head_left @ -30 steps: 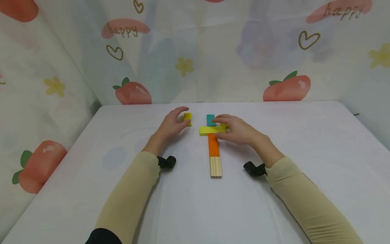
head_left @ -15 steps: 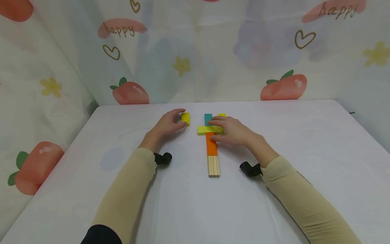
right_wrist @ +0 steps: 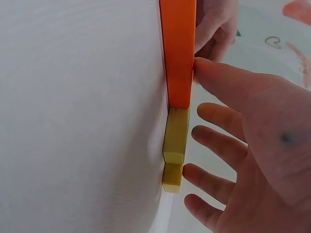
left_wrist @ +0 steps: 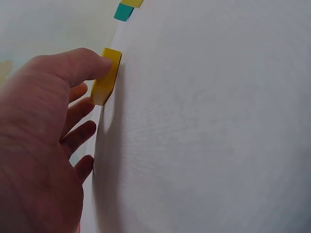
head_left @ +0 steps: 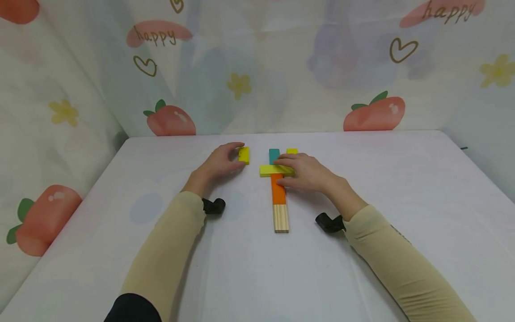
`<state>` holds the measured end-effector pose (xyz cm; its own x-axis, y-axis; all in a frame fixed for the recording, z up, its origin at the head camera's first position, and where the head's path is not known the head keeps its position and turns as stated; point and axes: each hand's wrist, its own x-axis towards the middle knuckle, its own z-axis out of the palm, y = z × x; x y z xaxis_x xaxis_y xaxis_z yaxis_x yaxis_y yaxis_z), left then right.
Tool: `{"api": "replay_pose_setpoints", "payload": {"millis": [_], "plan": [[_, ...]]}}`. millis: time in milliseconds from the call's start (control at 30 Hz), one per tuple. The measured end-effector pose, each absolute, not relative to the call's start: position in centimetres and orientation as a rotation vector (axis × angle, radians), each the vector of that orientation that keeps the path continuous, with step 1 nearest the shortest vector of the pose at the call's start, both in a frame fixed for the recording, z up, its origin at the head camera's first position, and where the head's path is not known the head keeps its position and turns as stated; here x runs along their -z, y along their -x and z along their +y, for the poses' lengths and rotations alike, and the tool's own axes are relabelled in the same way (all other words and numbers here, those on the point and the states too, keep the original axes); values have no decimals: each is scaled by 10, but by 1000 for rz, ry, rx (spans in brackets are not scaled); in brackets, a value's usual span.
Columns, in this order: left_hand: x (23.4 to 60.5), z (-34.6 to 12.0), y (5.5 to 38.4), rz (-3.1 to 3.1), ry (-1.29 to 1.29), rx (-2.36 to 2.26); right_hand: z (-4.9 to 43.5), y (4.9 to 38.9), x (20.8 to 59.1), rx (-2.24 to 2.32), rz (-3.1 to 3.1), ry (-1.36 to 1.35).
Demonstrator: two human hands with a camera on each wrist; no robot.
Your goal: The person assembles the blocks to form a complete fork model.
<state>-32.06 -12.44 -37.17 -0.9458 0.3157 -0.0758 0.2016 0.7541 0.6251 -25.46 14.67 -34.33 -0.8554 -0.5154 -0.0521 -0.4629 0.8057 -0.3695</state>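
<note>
My left hand (head_left: 221, 162) pinches a small yellow block (head_left: 244, 155) by its two ends, the thumb pressed on its near end in the left wrist view. My right hand (head_left: 310, 173) reaches over a row of blocks, fingers spread and relaxed. Its index fingertip overlaps the teal block (head_left: 274, 155), and its thumb lies at the edge of the orange block (right_wrist: 179, 53). A yellow-green block (head_left: 266, 171) lies crosswise between teal and orange, its right part under the hand. Behind that hand is a second yellow block (head_left: 292, 151), partly hidden.
A striped plain wood block (head_left: 280, 219) lies at the near end of the orange one. The white tabletop (head_left: 241, 277) ends at a patterned backdrop (head_left: 277, 67) behind the blocks. Each wrist carries a black camera mount (head_left: 214, 206).
My right hand has shifted slightly left and nearer, uncovering the far end of the second yellow block. The left hand stays at its yellow block. The head view has moved a little.
</note>
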Motion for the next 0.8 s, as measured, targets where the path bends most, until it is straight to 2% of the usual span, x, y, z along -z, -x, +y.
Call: {"api": "replay_pose_setpoints", "payload": {"millis": [800], "plan": [[369, -123, 320, 2740, -443, -962, 145, 254, 343, 482, 2835, 742]]}}
